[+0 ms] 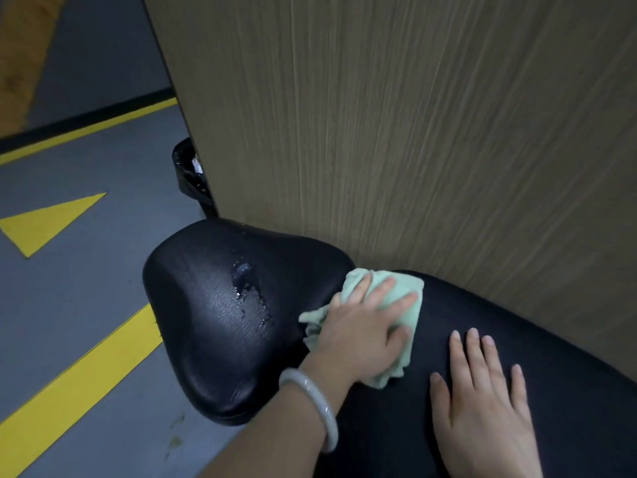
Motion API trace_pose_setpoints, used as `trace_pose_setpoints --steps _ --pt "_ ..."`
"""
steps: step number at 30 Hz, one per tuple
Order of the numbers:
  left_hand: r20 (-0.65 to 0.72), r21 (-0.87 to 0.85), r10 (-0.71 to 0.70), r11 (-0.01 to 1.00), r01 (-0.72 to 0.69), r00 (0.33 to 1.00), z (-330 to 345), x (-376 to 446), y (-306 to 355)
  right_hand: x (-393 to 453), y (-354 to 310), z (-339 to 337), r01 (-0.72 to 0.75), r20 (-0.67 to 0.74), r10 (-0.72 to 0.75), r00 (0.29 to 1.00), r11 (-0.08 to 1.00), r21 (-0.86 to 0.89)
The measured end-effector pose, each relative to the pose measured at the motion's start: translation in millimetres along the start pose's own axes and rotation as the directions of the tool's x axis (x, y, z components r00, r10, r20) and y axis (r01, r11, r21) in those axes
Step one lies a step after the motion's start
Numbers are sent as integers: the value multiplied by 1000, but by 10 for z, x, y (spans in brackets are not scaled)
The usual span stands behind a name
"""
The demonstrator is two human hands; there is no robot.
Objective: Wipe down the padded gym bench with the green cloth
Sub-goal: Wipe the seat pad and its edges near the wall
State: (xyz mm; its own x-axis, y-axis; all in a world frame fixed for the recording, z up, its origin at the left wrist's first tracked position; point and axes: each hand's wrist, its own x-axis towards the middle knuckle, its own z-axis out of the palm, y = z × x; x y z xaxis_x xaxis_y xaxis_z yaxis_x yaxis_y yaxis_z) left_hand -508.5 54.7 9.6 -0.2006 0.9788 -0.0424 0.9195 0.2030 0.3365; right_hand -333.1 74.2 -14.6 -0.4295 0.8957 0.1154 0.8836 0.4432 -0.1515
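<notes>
Left hand (pixel 358 336) flat on green cloth (pixel 406 294)

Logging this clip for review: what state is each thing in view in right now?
Green cloth: bunched, pressed flat on the bench under the left hand.
Left hand: fingers straight, pressing the cloth.
Right hand: flat, fingers spread, resting on the long pad.
Seat pad: wet patch near its middle, not yet wiped.
Long pad: no droplets visible.
Bin: lined with a black bag, mostly hidden behind the wooden panel.
</notes>
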Motion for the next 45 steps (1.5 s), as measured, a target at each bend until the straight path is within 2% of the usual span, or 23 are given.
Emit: trace_pose_setpoints --steps 7,19,24,29,32,36,42,45 --pt "88 -9 -109 994 110 990 -2 441 48 37 8 56 43 -55 -40 998 998 49" --pt "96 58 -106 993 101 990 32 -284 43 62 23 116 83 -165 -74 984 995 51" --pt "177 41 -187 982 183 966 -33 123 90 76 17 197 91 -193 -74 978 993 81" --pt "278 -74 -267 952 298 922 -171 550 22 93 21 241 86 -224 -69 972 994 66" --pt "235 -88 -257 955 283 937 -165 564 -2 108 34 245 90 -237 -78 968 995 43" --pt "129 -50 -184 980 192 974 -76 254 2 98 55 244 88 -237 -78 968 996 30" --pt "86 35 -112 993 109 990 -1 -242 -25 79 31 146 94 -224 -88 971 995 16" --pt "-71 92 -59 994 65 996 74 -551 -94 60 25 112 74 -172 -72 982 997 7"
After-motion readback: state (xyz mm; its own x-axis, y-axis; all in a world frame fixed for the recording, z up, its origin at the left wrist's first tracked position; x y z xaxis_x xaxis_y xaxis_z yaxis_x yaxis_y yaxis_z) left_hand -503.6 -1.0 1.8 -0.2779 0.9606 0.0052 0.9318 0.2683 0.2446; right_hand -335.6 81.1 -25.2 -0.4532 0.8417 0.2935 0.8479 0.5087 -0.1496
